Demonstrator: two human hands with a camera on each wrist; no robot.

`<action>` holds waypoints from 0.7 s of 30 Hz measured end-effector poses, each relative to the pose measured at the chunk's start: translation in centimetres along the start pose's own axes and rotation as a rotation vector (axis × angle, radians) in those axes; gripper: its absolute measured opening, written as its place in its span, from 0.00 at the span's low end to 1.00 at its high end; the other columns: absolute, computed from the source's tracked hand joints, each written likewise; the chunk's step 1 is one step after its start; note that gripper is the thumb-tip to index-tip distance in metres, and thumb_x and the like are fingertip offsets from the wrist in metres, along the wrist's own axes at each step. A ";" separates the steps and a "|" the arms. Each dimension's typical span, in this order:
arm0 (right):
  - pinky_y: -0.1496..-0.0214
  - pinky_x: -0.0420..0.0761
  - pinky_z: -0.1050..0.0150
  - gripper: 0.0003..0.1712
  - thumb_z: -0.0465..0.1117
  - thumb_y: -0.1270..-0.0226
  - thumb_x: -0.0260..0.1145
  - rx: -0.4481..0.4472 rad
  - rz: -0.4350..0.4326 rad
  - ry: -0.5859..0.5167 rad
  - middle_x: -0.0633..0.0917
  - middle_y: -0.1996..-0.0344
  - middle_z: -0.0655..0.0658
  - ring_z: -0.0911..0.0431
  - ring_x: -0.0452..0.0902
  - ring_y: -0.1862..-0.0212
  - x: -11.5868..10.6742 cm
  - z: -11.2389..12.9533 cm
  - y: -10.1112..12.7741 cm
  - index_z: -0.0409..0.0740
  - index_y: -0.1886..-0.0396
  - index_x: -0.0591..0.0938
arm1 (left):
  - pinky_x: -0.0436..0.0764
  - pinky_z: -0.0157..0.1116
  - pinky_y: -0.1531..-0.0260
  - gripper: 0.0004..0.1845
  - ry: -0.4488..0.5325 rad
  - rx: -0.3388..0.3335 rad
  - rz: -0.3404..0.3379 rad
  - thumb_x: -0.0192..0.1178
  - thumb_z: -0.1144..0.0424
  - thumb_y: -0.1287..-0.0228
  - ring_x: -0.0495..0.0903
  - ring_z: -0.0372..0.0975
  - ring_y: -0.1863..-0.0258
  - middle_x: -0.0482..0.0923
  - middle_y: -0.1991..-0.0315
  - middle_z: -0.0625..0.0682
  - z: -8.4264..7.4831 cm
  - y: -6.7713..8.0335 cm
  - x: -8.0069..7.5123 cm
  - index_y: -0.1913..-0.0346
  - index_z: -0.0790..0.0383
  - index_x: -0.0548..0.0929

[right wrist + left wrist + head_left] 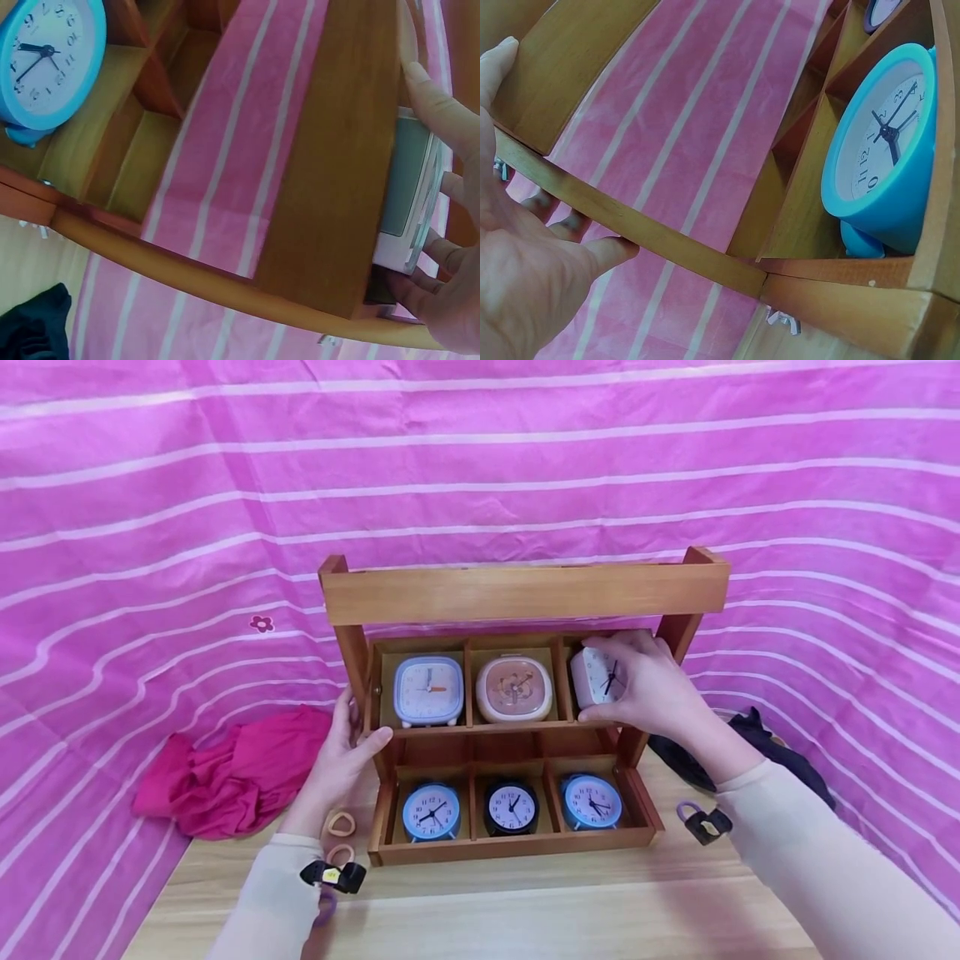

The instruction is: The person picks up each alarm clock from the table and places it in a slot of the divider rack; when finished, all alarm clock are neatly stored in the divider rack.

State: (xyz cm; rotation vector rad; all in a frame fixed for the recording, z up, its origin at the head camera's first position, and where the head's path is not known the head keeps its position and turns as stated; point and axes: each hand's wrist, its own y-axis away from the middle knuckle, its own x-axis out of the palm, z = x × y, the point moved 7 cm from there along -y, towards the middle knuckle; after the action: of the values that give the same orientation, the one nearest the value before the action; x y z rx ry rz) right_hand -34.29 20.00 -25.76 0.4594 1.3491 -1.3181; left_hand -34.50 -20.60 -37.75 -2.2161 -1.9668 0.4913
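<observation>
A two-tier wooden display shelf stands with small compartments. My right hand grips a white square alarm clock in the upper right compartment. The clock is turned at an angle, and its grey back shows in the right wrist view. At the shelf's left side, my left hand holds the upright beside the upper tier, thumb in front and fingers behind. A blue-rimmed white clock and a pink-faced clock occupy the other upper compartments.
On the lower tier sit a blue round clock, a black one and another blue one. Pink cloth lies left, dark cloth right. Hair ties lie near the left wrist. A striped pink curtain hangs behind.
</observation>
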 end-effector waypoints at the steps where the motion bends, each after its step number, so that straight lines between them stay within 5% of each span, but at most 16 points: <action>1: 0.31 0.68 0.32 0.59 0.60 0.62 0.89 0.001 0.003 -0.002 0.71 0.35 0.32 0.37 0.66 0.36 0.2 -0.1 0.0 0.45 0.28 0.77 | 0.55 0.50 0.22 0.48 0.001 -0.002 0.000 0.61 0.66 0.23 0.47 0.50 0.17 0.46 0.16 0.59 0.0 0.0 0.0 0.15 0.51 0.40; 8: 0.27 0.61 0.30 0.58 0.60 0.59 0.88 0.013 0.045 -0.025 0.70 0.33 0.32 0.35 0.62 0.32 1.0 -0.6 -0.4 0.44 0.28 0.75 | 0.55 0.50 0.22 0.47 -0.017 0.005 0.001 0.61 0.65 0.23 0.48 0.51 0.17 0.47 0.16 0.59 0.1 -0.1 0.0 0.15 0.51 0.40; 16: 0.31 0.68 0.29 0.58 0.62 0.54 0.86 0.068 0.111 -0.029 0.69 0.35 0.29 0.33 0.59 0.33 1.4 -1.0 -0.7 0.41 0.29 0.70 | 0.55 0.46 0.21 0.47 -0.025 0.024 0.000 0.60 0.66 0.23 0.50 0.51 0.18 0.49 0.17 0.60 0.1 -0.7 0.0 0.15 0.52 0.41; 21: 0.29 0.66 0.30 0.58 0.62 0.50 0.84 0.043 0.087 0.004 0.68 0.31 0.29 0.32 0.59 0.30 1.5 -0.9 0.1 0.39 0.26 0.69 | 0.53 0.52 0.21 0.47 -0.007 0.021 0.010 0.61 0.66 0.24 0.49 0.51 0.18 0.48 0.17 0.61 0.3 -0.8 0.1 0.15 0.52 0.41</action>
State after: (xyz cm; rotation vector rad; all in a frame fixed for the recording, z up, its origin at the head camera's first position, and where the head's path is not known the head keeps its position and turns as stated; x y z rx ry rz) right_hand -35.05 20.17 -27.37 0.5445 1.2915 -1.2769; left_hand -35.37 -20.45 -37.73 -2.2161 -1.9457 0.5192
